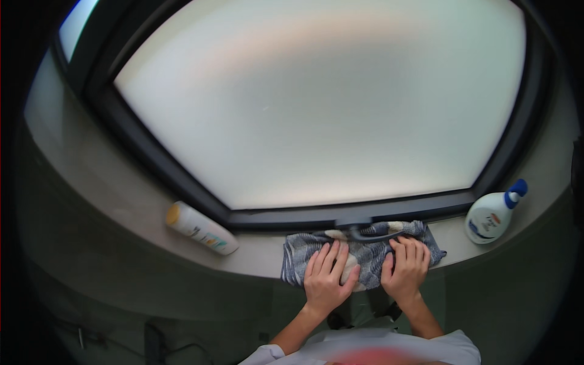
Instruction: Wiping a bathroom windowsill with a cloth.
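- Below centre in the frame, I see the blue-and-white patterned towel (368,267) on the pale sill (260,254).
- The left hand (326,285) rests on it, its grip open, fingers extended, closed round nothing that I can see.
- The right hand (407,272) also presses on the cloth, grip open, fingers slightly bent.
- I see a dark window handle (378,238) along the towel's upper edge.
- Left of centre: a yellow-capped white bottle (204,229); far right: a blue-topped one (490,219).

One left hand (328,280) and one right hand (404,267), two in all. One yellow-capped bottle (202,229) and one blue-topped pump bottle (488,220), two altogether. One patterned towel (368,271), one window handle (380,238), one large frosted windowpane (340,109) and one windowsill (258,257).
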Action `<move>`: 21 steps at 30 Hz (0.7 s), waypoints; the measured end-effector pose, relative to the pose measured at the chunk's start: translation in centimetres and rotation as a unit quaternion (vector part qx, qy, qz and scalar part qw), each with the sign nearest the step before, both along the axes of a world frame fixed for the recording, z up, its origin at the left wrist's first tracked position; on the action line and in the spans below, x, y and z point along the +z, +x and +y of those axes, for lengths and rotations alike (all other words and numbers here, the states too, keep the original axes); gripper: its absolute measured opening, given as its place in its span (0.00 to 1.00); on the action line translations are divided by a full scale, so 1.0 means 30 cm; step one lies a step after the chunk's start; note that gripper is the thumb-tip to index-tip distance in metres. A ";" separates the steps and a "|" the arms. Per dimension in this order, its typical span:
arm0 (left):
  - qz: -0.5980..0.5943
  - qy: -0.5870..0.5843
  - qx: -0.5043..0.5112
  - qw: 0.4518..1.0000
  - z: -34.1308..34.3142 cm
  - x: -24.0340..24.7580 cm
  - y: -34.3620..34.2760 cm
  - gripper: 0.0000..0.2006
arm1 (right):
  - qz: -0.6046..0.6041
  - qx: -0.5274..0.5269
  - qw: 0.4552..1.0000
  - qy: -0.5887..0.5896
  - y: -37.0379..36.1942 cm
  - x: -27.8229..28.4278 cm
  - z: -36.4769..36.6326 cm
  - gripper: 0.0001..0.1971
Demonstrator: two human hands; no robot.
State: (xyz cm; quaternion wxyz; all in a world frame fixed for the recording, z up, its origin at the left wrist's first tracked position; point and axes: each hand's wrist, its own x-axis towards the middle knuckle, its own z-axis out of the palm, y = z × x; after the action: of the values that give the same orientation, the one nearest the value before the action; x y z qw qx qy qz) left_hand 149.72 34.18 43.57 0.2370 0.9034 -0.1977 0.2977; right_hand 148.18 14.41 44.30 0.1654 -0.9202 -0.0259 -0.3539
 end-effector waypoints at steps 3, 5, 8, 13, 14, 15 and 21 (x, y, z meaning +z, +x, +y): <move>0.013 0.002 0.057 0.998 0.163 -0.042 -0.009 0.26 | 0.003 0.039 0.999 -0.016 0.032 -0.002 0.171 0.18; 0.013 0.005 0.118 0.993 0.270 -0.066 0.001 0.26 | 0.002 0.082 0.996 -0.029 0.056 -0.020 0.313 0.20; -0.007 0.025 0.161 0.987 0.441 -0.127 0.036 0.24 | -0.019 0.180 0.982 -0.046 0.101 -0.051 0.531 0.22; -0.049 0.012 0.196 0.979 0.607 -0.187 0.061 0.22 | -0.034 0.241 0.969 -0.036 0.125 -0.037 0.653 0.21; -0.074 0.007 0.199 0.977 0.605 -0.189 0.059 0.22 | -0.032 0.231 0.972 -0.035 0.118 -0.030 0.631 0.21; -0.088 0.002 0.209 0.974 0.594 -0.192 0.060 0.22 | -0.024 0.244 0.969 -0.011 0.111 -0.019 0.600 0.21; -0.092 -0.014 0.180 0.979 0.353 -0.162 0.032 0.23 | 0.044 0.213 0.975 0.035 0.072 0.023 0.279 0.22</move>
State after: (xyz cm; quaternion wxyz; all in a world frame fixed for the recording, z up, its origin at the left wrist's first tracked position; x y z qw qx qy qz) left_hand 150.68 44.77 38.69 0.1729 0.8897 -0.0487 0.4196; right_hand 150.35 22.78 45.00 0.2699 -0.9020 -0.2016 -0.2702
